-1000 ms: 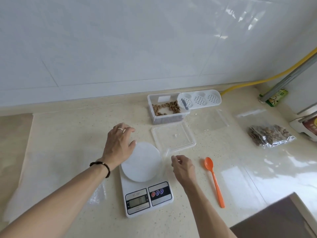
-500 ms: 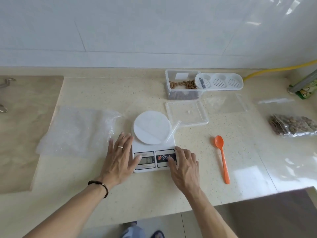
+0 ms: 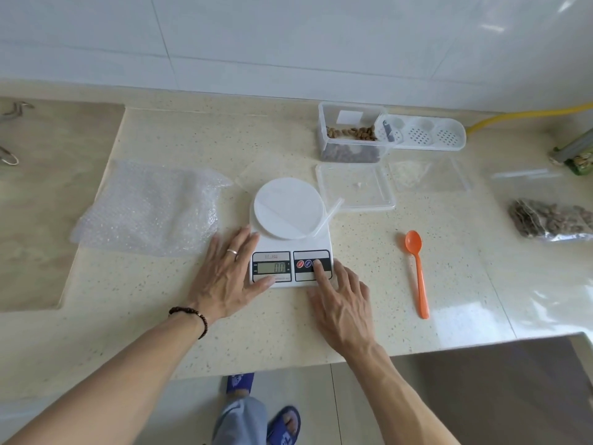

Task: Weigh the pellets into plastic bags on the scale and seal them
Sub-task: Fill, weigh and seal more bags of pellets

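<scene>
A white digital scale sits on the counter, with a clear empty plastic bag lying over its round platform. My left hand lies flat beside the scale's left edge, thumb against its front corner. My right hand presses a button on the scale's panel with the index fingertip. A clear box of brown pellets stands behind the scale. An orange spoon lies to the right. A filled bag of pellets rests at the far right.
The box's clear lid lies just behind the scale. A white perforated tray leans on the box. Bubble wrap lies to the left, spare clear bags to the right. The counter's edge is near me.
Both hands came down from the platform to the scale's front; the right index finger now presses a button. The view tilted downward.
</scene>
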